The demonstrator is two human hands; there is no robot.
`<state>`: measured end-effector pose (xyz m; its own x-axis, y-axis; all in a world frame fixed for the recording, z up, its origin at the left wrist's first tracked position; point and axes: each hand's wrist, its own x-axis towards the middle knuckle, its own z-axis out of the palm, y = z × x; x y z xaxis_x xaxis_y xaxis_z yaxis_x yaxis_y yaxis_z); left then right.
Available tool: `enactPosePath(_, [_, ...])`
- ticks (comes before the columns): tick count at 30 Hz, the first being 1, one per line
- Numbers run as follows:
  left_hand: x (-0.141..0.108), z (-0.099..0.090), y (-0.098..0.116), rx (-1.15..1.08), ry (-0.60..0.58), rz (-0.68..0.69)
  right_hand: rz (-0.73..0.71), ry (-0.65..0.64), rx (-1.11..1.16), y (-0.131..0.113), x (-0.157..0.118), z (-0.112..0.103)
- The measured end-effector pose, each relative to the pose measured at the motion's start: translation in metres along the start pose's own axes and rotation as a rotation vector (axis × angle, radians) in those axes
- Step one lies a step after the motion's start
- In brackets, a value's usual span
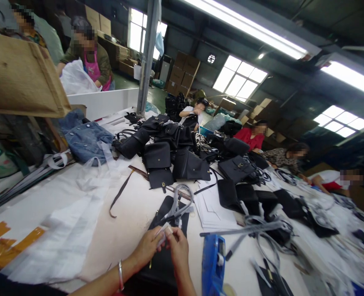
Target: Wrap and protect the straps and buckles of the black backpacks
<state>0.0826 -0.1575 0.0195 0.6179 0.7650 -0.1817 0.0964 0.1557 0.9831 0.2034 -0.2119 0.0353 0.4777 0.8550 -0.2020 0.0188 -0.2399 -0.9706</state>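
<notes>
My left hand point(149, 246) and my right hand point(178, 243) meet low in the middle of the view. Both sets of fingers are closed on a small whitish, see-through piece of plastic wrap point(164, 232). Its exact shape is partly hidden by the thumbs. Beneath them a black bag point(166, 209) lies flat on the table point(120, 230). Just beyond my fingers, a looped strap wrapped in clear plastic point(184, 190) rests on this bag. A bracelet circles my left wrist.
A blue tape dispenser point(212, 263) stands right of my right hand. Black bags point(159, 156) are heaped ahead, beside white paper sheets point(214, 211). White plastic sheets point(61, 230) and a denim bag point(88, 137) lie left. Several co-workers sit or stand around the table.
</notes>
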Motion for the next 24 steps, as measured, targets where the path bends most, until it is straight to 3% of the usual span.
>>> enactPosePath(5, [0.001,0.004,0.002,0.098,-0.001,0.057,-0.008,0.042,0.021,0.012,-0.002,0.0])
enactPosePath(11, [-0.004,0.011,-0.008,0.414,0.13,0.151,0.105,0.209,0.144,0.028,0.002,0.009])
enactPosePath(19, [-0.005,0.009,-0.02,0.745,0.012,0.539,0.31,0.222,0.333,0.036,-0.002,0.005])
enactPosePath(24, [-0.002,0.012,-0.026,0.768,-0.008,0.576,0.181,0.168,0.103,0.03,-0.007,-0.005])
